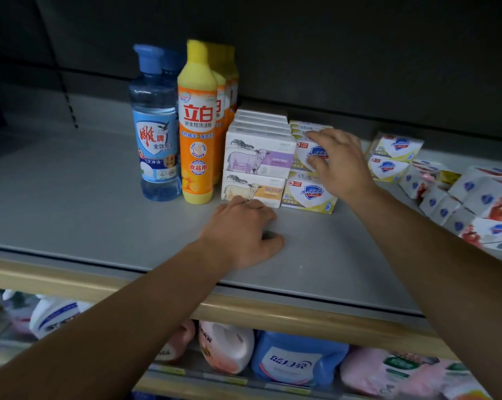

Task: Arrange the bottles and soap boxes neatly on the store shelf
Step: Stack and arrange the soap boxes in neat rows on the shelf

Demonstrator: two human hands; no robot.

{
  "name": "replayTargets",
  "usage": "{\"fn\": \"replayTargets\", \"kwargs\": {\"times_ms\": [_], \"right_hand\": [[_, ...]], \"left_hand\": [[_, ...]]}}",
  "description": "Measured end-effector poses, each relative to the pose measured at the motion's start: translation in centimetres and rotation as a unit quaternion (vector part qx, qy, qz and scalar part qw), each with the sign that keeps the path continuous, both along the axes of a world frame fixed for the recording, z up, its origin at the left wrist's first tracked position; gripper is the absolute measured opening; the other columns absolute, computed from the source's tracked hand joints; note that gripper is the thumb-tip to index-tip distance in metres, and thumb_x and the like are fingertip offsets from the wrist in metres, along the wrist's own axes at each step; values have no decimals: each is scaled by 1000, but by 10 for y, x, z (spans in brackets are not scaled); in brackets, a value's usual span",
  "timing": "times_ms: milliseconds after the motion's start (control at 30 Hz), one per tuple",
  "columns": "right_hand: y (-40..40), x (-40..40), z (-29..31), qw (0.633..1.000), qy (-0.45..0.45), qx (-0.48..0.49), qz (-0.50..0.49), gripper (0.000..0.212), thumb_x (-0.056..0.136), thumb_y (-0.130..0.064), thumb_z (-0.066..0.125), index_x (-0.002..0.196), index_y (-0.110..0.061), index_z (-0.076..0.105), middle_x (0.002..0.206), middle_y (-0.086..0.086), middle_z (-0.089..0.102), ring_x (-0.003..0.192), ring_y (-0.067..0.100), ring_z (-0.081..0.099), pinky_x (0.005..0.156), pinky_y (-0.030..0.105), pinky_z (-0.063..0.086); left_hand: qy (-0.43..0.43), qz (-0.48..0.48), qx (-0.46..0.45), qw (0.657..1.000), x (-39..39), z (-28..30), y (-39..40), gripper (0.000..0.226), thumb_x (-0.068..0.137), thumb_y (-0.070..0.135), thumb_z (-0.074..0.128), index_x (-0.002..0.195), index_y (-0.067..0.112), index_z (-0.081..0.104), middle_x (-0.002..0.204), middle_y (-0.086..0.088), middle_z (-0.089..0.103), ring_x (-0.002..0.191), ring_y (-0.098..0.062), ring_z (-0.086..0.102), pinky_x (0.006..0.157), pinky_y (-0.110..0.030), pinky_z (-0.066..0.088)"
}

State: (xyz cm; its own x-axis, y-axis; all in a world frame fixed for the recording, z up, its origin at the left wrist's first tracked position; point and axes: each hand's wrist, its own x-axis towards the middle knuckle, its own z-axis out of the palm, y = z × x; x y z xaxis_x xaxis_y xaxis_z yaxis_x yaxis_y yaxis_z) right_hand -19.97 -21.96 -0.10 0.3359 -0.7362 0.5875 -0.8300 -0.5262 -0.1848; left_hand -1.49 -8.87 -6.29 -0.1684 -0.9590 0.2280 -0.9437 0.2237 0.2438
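A blue bottle [156, 131] and a row of orange-yellow bottles [197, 131] stand upright on the grey shelf [70, 203]. To their right, white sheep soap boxes [258, 157] are stacked in two layers. Beside them is a stack of yellow-white Safeguard boxes [307, 194]. My right hand [338, 161] lies with spread fingers on the upper Safeguard box, front and top. My left hand [241, 230] rests on the shelf with curled fingers, knuckles touching the front of the lower sheep box.
Loose Safeguard boxes [394, 157] and red-white soap packs [481, 206] lie jumbled at the right of the shelf. The shelf has a wooden front edge [273, 313]. Below it, a lower shelf holds pink and blue detergent jugs [296, 362].
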Motion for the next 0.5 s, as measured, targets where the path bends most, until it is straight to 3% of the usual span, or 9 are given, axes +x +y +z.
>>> {"fn": "replayTargets", "kwargs": {"times_ms": [167,367,500], "right_hand": [[-4,1,3,1000,-8,16,1,48,95,-23,59,142,-23,49,140,3,49,129,27,35,105,28,27],[0,-1,7,999,23,31,-16,55,95,-36,56,146,-23,42,146,3,44,136,27,31,111,36,26],[25,-19,6,998,-45,31,-31,57,94,-38,55,146,-19,41,145,6,44,135,27,36,110,37,30]], "left_hand": [[3,4,-3,1000,-1,0,1,64,74,59,37,126,30,59,130,7,57,121,-22,45,104,-41,38],[9,6,-13,1000,0,1,2,63,72,60,38,123,29,61,127,7,59,118,-22,47,102,-40,40],[5,8,-9,1000,0,2,3,64,74,60,38,125,30,60,129,7,59,120,-21,47,103,-39,40]]}}
